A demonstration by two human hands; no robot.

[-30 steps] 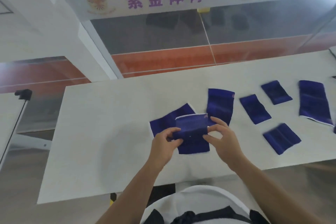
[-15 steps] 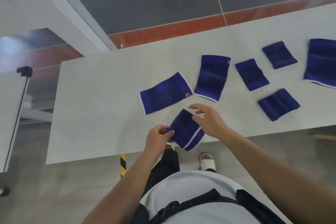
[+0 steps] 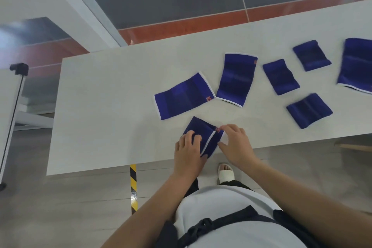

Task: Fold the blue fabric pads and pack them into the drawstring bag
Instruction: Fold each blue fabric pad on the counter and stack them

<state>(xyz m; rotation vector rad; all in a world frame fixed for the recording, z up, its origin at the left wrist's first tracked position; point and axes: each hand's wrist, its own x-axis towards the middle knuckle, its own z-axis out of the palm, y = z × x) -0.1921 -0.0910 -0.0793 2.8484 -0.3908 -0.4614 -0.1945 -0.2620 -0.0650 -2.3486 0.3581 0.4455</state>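
Observation:
A blue fabric pad (image 3: 202, 133) with a white trim, folded over, lies at the front edge of the white table (image 3: 104, 106). My left hand (image 3: 188, 152) grips its left half, fingers curled on top. My right hand (image 3: 235, 147) pinches its right corner between thumb and forefinger. Behind it two flat pads (image 3: 184, 96) (image 3: 236, 78) lie unfolded. Three smaller folded pads (image 3: 280, 76) (image 3: 312, 55) (image 3: 309, 109) sit to the right, and a larger pad (image 3: 356, 64) is cut off by the right edge of the view. No drawstring bag is in view.
The table's front edge runs just under my hands. Below it are a tiled floor, a yellow-and-black striped strip (image 3: 133, 183) and my foot in a white slipper (image 3: 225, 173). A thin black stand (image 3: 14, 106) rises at the left.
The pad came down from in front of me to the table's front edge and now lies folded, with both hands on it. The view has tilted downward.

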